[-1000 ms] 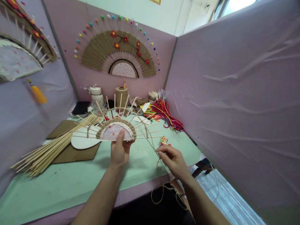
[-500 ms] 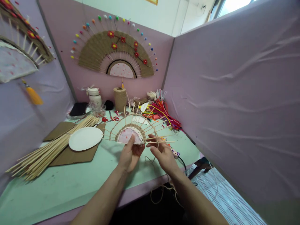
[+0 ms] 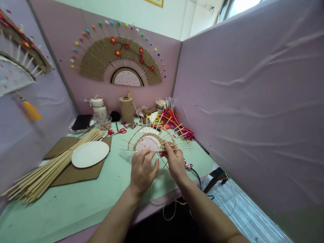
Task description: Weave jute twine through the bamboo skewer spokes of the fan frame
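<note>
My left hand (image 3: 143, 170) grips the bottom edge of a small half-made fan (image 3: 149, 143), a pink half-disc ringed with woven jute and spread bamboo sticks. It is held upright over the green table (image 3: 76, 195). My right hand (image 3: 174, 162) is closed at the fan's right side, pinching the jute twine (image 3: 172, 207) among the sticks. The twine trails down past the table edge in loose loops.
A bundle of bamboo sticks (image 3: 48, 167) lies at the left beside a white paper plate (image 3: 89, 153) on brown cardboard (image 3: 76, 172). At the back stand a twine spool (image 3: 126, 109), a jar (image 3: 98, 108), red scissors (image 3: 118, 130) and pipe cleaners (image 3: 177, 123). Finished fans (image 3: 118, 60) hang on pink partitions.
The fan has moved right and away from the paper plate. My right hand rose from the loose twine to the fan's right side and closed on the twine there.
</note>
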Demonstrator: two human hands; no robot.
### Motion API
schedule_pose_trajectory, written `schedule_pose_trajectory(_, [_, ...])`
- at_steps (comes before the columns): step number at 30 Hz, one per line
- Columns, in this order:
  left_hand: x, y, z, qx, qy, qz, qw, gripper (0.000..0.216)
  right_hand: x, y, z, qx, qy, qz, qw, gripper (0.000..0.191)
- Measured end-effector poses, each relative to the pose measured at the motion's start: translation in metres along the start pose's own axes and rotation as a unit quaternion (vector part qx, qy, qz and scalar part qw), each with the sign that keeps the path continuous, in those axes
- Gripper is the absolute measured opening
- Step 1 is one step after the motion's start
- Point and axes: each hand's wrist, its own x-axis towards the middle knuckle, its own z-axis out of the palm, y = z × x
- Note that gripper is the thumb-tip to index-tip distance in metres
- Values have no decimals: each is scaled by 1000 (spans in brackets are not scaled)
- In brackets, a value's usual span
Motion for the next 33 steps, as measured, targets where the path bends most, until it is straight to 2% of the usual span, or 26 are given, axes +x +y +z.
schedule_pose_trajectory(3, [1,-5,3,45,-16,77,996,53,-8,-9,5,-71,-23,-13,997,36])
schedule_pose_trajectory(6, [5,-10,5,32,-26,78,996,55,-17,-22,12,-160,-57,-86,982,31])
schedule_pose_trajectory(8, [6,-13,6,-8,-6,72,997,54,-23,-30,16,-207,-99,-149,962,27])
schedule_pose_trajectory(10, [5,-14,5,-65,26,63,996,55,-30,-36,19,-235,-156,-187,941,31])
schedule_pose_trajectory(12, [4,-12,4,-120,68,26,990,52,-36,-42,21,-250,-216,-202,922,54])
schedule_pose_trajectory(14, [5,-7,2,-169,122,-46,977,43,-41,-44,19,-265,-260,-216,903,78])
schedule_pose_trajectory(15, [7,-3,1,-198,150,-93,964,42,-42,-44,17,-270,-269,-226,897,83])
schedule_pose_trajectory(18, [15,5,-4,-302,229,-219,899,51,-36,-35,0,-289,-232,-247,896,69])
schedule_pose_trajectory(20, [22,6,-8,-381,251,-276,846,54,-25,-22,-19,-338,-178,-234,894,52])
schedule_pose_trajectory(22, [28,4,-12,-445,264,-310,798,52,-13,-4,-43,-413,-134,-209,876,45])
schedule_pose_trajectory(24, [33,0,-17,-485,276,-336,759,47,-3,14,-65,-491,-103,-187,845,41])
schedule_pose_trajectory(26, [36,-4,-20,-508,286,-356,730,43,2,29,-82,-570,-103,-142,803,43])
schedule_pose_trajectory(28, [36,-6,-21,-522,292,-366,713,40,2,37,-89,-634,-125,-82,759,44])
schedule_pose_trajectory(30, [35,-7,-19,-522,288,-374,710,40,2,41,-90,-672,-135,-40,727,47])
schedule_pose_trajectory(33, [33,-5,-15,-511,275,-387,716,42,8,41,-88,-684,-139,-27,716,56])
